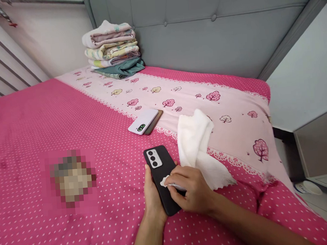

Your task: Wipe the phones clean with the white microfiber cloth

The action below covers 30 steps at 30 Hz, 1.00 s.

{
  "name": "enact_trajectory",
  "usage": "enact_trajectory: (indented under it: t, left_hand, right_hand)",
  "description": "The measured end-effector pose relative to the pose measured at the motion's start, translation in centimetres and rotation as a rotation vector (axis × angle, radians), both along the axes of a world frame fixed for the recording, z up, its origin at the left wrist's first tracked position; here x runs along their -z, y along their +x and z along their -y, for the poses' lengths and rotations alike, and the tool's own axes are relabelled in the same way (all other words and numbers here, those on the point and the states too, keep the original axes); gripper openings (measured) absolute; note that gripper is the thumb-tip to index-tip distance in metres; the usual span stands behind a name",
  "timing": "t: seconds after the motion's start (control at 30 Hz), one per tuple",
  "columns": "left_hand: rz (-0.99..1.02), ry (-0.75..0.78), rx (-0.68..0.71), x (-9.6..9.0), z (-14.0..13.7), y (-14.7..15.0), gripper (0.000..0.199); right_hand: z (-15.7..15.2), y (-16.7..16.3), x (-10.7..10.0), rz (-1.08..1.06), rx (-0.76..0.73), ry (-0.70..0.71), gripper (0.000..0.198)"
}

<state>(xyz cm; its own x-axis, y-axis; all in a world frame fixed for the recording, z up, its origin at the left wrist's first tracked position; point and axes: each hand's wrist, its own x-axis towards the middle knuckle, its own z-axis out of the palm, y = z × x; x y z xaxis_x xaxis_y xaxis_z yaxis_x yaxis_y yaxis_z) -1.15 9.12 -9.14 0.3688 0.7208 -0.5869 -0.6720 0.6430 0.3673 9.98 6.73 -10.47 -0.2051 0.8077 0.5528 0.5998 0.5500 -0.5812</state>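
A black phone (165, 191), its back and three camera lenses facing up, lies in my left hand (152, 198), which grips it along the sides. My right hand (192, 187) is over the lower half of the phone, fingers pinched on a small piece of white tissue (165, 181) that touches the phone's back. Just beyond my right hand, a crumpled white cloth (194, 135) is spread on the bed. Farther off, a lilac phone (143, 120) rests partly on a brown phone-like slab (155, 124).
Pink dotted bedding (109, 223) with a pale tree-print band (147, 95) covers the bed. A stack of folded cloths (110, 47) stands against the grey headboard (190, 31). At the left, a blurred-out object (73, 179) lies on the bed. A white tub (308, 187) is on the floor at right.
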Motion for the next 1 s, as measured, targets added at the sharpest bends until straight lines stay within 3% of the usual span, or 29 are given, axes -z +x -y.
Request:
enact_trajectory:
  t: [0.17,0.6,0.8,1.0]
  left_hand:
    - [-0.015,-0.007,-0.007,-0.08,0.00,0.04,0.060]
    - [-0.121,-0.016,-0.036,0.12,0.11,-0.04,0.051]
    - [-0.138,-0.033,-0.061,0.05,0.03,0.12,0.048]
    - [-0.126,-0.024,-0.055,0.12,-0.04,0.01,0.050]
  right_hand:
    - [-0.05,0.04,0.01,-0.003,-0.026,0.027,0.015]
    - [-0.05,0.05,0.45,-0.004,0.104,-0.107,0.019]
    - [-0.12,-0.03,0.62,0.001,0.181,-0.121,0.019]
    - [-0.18,0.05,0.68,-0.017,0.167,-0.121,0.018]
